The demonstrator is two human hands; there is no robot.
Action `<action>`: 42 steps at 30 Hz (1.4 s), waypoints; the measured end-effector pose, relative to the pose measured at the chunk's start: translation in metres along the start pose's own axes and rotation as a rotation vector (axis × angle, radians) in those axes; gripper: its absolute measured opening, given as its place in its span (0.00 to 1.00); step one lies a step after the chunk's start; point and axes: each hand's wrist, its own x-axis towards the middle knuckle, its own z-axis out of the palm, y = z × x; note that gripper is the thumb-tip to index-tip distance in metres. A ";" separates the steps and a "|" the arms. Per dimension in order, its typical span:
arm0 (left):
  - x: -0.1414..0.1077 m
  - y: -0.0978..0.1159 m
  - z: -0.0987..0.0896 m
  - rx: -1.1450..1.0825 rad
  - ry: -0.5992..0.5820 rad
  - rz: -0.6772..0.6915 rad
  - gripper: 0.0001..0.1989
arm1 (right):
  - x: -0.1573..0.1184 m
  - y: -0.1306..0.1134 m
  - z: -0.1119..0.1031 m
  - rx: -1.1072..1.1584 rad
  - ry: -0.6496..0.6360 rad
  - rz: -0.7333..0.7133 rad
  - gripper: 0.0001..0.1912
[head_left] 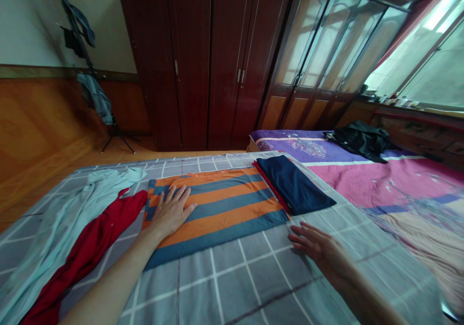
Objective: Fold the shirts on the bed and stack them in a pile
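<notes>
A striped shirt [224, 197] in orange and grey-blue lies folded into a flat rectangle on the bed's grey checked sheet [232, 272]. My left hand [172, 211] rests on the shirt's left part, palm down with the fingers spread. Just off the shirt's lower right corner is my right hand [315, 245], its fingers stretched out and nothing in it. Beside the shirt's right edge lies a folded dark navy garment [295, 184], with a red folded edge [270, 182] showing from under it.
On the left lie a red garment [97, 238] and a pale mint garment [68, 223], both loosely spread. A second bed with a purple and pink cover [348, 180] stands to the right, a black garment [360, 139] on it. Behind are dark red wardrobes [195, 64] and a coat stand [81, 49].
</notes>
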 end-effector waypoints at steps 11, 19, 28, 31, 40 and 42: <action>0.001 -0.001 0.003 0.011 0.021 0.005 0.32 | 0.074 -0.056 0.069 -1.562 0.084 -0.577 0.15; 0.001 0.000 0.002 -0.002 0.020 0.000 0.32 | 0.117 -0.050 0.114 -1.721 0.053 -0.567 0.13; 0.000 0.000 0.000 -0.045 0.007 -0.005 0.32 | 0.065 -0.042 0.055 -1.312 0.071 -0.544 0.16; 0.003 -0.002 0.000 -0.075 0.042 0.001 0.32 | 0.041 -0.023 0.022 -0.749 0.057 -0.335 0.21; 0.006 -0.014 0.000 -0.180 0.087 0.087 0.27 | 0.013 -0.004 0.019 0.031 -0.016 0.119 0.14; 0.007 -0.015 0.000 -0.311 0.096 0.066 0.28 | 0.021 -0.009 0.031 0.061 -0.039 0.199 0.12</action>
